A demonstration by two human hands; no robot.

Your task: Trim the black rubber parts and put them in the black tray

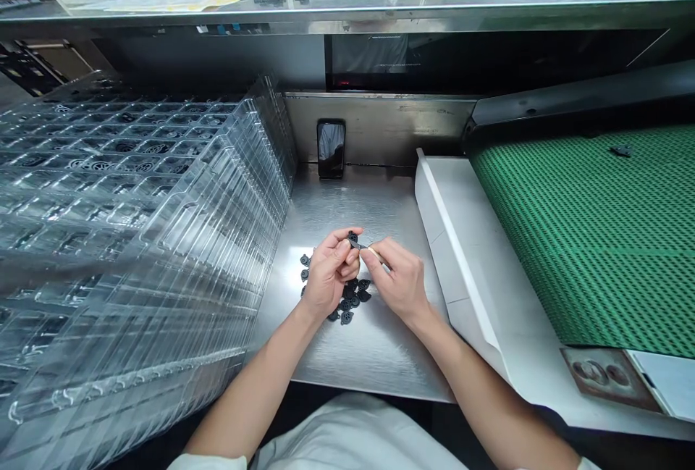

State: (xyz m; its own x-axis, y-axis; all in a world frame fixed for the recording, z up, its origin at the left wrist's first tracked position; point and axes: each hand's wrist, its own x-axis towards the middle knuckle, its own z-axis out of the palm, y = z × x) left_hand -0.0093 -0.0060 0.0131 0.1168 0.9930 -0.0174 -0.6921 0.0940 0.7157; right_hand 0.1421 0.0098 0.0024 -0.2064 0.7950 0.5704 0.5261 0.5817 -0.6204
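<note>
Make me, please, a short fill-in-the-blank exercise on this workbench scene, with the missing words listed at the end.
1. The left hand holds a small part that is ____ in colour, and the right hand grips a slim tool.
2. The stack of clear plastic trays stands to the ____ of both hands.
3. The conveyor belt is mainly ____ in colour.

Missing words: black; left; green.
</note>
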